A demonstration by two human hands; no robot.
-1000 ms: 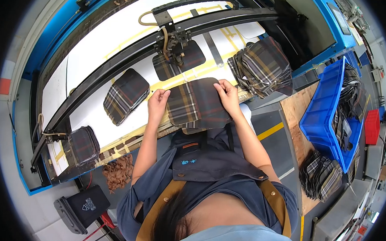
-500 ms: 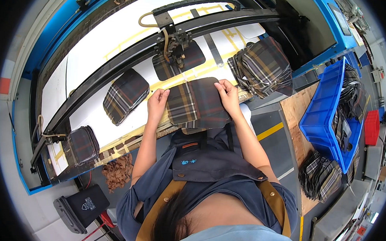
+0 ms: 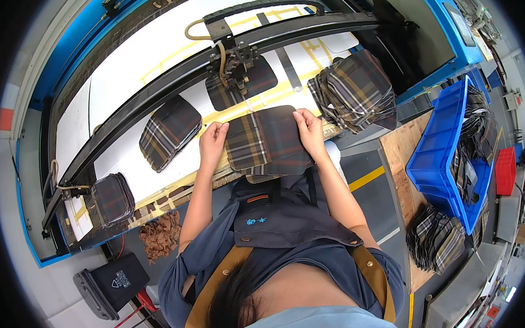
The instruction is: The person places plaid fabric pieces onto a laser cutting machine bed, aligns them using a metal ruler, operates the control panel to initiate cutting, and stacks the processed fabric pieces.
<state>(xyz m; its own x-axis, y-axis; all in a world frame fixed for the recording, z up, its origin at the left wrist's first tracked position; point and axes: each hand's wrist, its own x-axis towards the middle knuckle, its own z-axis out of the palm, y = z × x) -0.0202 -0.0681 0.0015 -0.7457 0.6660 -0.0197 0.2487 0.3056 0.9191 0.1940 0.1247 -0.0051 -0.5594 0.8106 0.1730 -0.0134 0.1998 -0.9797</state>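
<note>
A dark plaid fabric panel with rounded corners lies in front of me at the machine bed's near edge. My left hand pinches its left upper corner. At its right upper corner, my right hand grips the edge between thumb and fingers. More plaid pieces show beneath its lower edge. Just beyond, another plaid piece lies flat, partly under the machine's cutting head. To the left is a stack of plaid panels; a larger, looser plaid stack sits to the right.
A black gantry rail crosses the white bed. Another plaid stack sits at the bed's left end. On the right, a blue bin of plaid pieces rests on a wooden board, beside loose pieces. Brown scraps hang below the bed.
Almost nothing differs. The whole view has shifted very slightly, and both hands keep their hold on the panel's upper corners.
</note>
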